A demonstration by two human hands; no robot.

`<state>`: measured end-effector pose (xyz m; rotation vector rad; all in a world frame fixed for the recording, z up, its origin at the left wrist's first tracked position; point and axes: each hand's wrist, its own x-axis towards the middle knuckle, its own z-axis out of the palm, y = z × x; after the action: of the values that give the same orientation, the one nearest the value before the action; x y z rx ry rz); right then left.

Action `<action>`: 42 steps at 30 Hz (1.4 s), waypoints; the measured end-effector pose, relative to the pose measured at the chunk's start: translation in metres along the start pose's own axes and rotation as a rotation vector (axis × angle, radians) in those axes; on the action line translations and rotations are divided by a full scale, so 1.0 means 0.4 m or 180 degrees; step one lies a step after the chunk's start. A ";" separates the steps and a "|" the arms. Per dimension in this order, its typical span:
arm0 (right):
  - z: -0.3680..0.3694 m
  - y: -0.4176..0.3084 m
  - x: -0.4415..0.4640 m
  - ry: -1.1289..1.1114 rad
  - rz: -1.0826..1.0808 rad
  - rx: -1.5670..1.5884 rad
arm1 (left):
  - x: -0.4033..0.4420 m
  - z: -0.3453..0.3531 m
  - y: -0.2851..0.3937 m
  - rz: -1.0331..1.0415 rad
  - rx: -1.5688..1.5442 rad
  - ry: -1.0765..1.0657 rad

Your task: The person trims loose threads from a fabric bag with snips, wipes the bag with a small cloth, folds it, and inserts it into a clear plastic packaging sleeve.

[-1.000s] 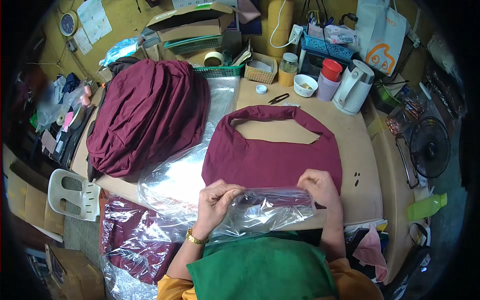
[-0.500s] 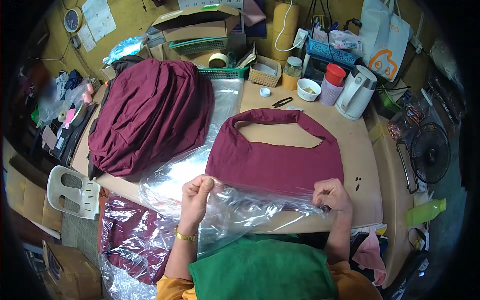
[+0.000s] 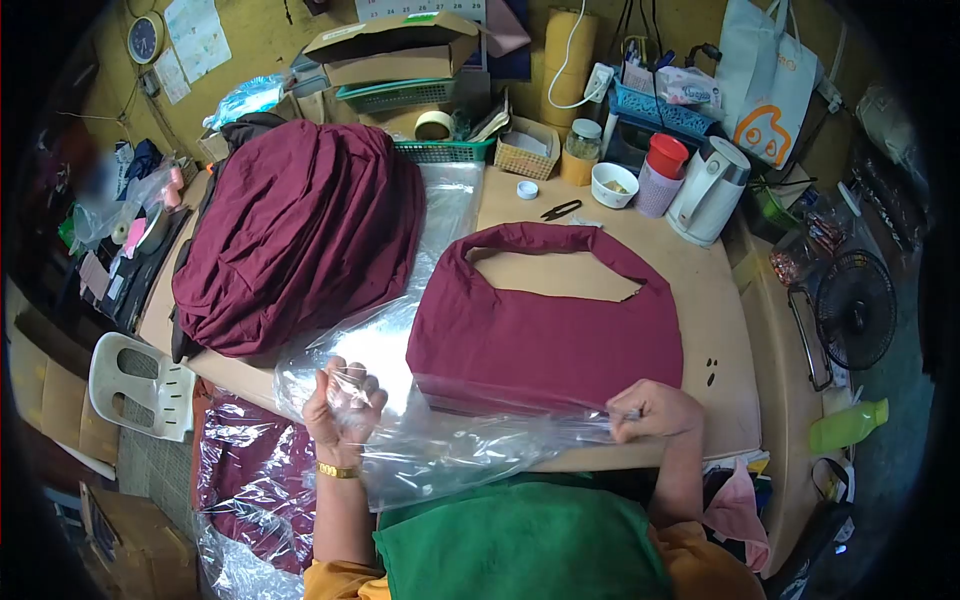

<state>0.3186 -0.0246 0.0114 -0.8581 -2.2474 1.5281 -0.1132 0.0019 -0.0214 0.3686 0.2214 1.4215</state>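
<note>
Clear plastic over half-open left hand, in closed right hand, against maroon bag; numbered calendar behind.

Toward the far right corner of the worktop, a white kettle is set beside a red-topped lilac cup. Leftward along the far edge, a white bowl, a jar, a wicker basket and a green basket are lined up. Beyond the right edge, a black fan and a lime-green bottle are seen; a white chair is placed off the left.
</note>
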 end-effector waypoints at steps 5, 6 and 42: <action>0.014 0.080 0.037 0.2927 -0.1672 0.2841 | -0.013 -0.006 -0.006 -0.1100 0.3247 -0.1228; -0.001 0.091 0.035 0.2387 -0.2234 0.3686 | -0.002 0.017 -0.024 -0.1265 0.4219 -0.2236; 0.054 0.083 0.064 0.1755 -0.2500 0.4232 | 0.004 -0.014 0.073 -0.2933 0.3838 -0.1994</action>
<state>0.2970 -0.0161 -0.0300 0.0582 -0.6500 1.5890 -0.1417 0.0073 -0.0153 1.4437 0.6217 0.0835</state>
